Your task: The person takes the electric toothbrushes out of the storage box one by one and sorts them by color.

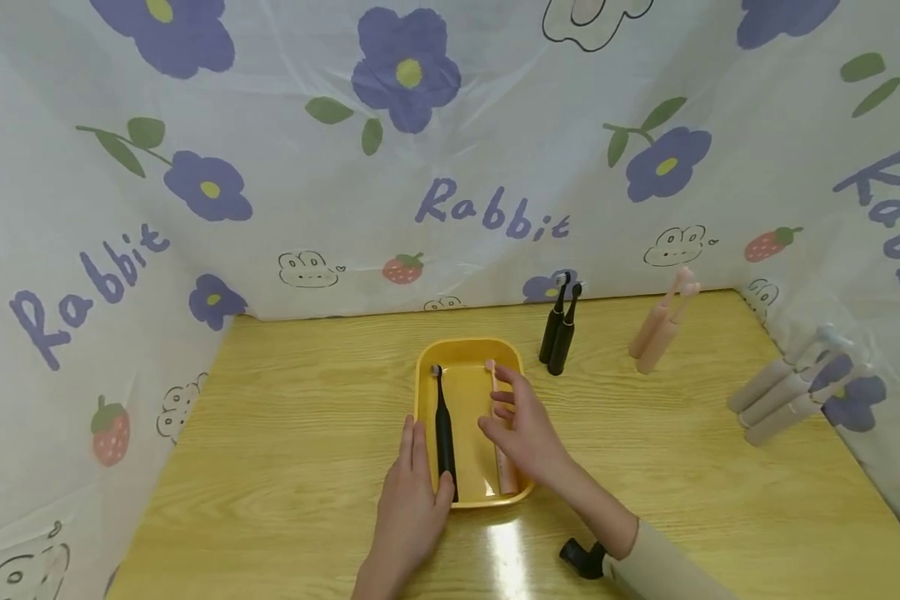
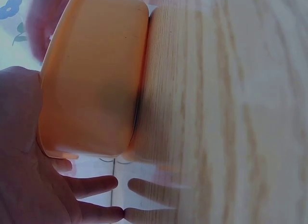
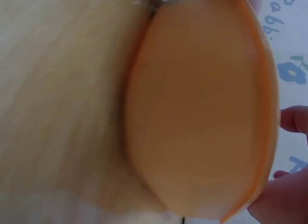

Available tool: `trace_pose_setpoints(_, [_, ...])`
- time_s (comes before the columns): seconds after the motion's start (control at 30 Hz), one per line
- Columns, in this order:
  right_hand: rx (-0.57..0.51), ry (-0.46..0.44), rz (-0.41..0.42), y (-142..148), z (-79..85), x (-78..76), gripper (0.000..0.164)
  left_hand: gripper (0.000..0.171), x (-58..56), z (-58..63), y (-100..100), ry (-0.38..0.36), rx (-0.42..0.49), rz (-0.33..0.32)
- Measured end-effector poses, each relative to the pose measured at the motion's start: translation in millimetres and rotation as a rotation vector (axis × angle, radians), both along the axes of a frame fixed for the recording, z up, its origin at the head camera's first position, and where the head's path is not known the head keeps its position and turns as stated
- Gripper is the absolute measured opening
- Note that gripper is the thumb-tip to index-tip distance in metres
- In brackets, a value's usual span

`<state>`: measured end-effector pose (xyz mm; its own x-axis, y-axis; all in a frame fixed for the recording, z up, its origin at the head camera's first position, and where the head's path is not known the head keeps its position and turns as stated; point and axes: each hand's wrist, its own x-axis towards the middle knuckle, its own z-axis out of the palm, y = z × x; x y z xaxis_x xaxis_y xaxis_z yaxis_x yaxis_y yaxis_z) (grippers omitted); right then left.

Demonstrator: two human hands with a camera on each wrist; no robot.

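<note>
The left hand (image 1: pixel 412 492) lies nearest, flat against the near left corner of the yellow tray (image 1: pixel 425 377), fingers straight and together, thumb along the near rim; it grips nothing. The left wrist view shows the tray's outer wall just beside that palm.

The right hand (image 1: pixel 521 425) hovers over the tray's right half, fingers loosely spread and slightly bent. Whether its fingertips touch the pink toothbrush (image 1: pixel 506 475) beneath cannot be told; nothing is clasped in it.

The tray is a shallow, glossy, rounded rectangle of yellow plastic on the wooden table (image 1: pixel 285 433). Two electric toothbrushes lie lengthwise in it: one black toothbrush (image 1: pixel 444 433) just right of the left fingers, its bristle head pointing away, and the pink one under the right palm, parallel and apart from the black.

Beyond the right fingertips stand two more black brushes (image 1: pixel 558 329), side by side. Further right, two pink brushes (image 1: pixel 662 329) lean together. Far right, three grey-beige brushes (image 1: pixel 783 392) rest against the printed cloth backdrop (image 1: pixel 450 150).
</note>
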<state>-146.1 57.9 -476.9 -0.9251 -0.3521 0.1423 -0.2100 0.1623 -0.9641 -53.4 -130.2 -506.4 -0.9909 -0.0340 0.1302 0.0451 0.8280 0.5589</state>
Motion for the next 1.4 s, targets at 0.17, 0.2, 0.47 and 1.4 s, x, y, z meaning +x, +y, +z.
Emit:
trace_pose_setpoints(0.17, [0.033, -0.200, 0.054, -23.2, -5.0, -11.3, 0.080, 0.075, -0.9, 0.7, 0.0, -0.007, -0.001, 0.010])
trace_pose_setpoints(0.2, [0.036, -0.244, 0.063, -27.1, -7.0, -12.6, 0.079, 0.075, -0.8, 0.9, 0.0, -0.011, 0.000, 0.012])
trace_pose_setpoints(0.47, [-0.060, -0.480, 0.153, -44.9, -16.9, -15.5, 0.068, 0.076, 0.2, 0.7, 1.2, -0.028, 0.002, 0.017])
trace_pose_setpoints(1.4, [-0.168, -0.753, 0.337, -40.8, -17.7, -16.7, 0.055, 0.076, -1.0, 0.9, 0.8, -0.038, 0.014, 0.021])
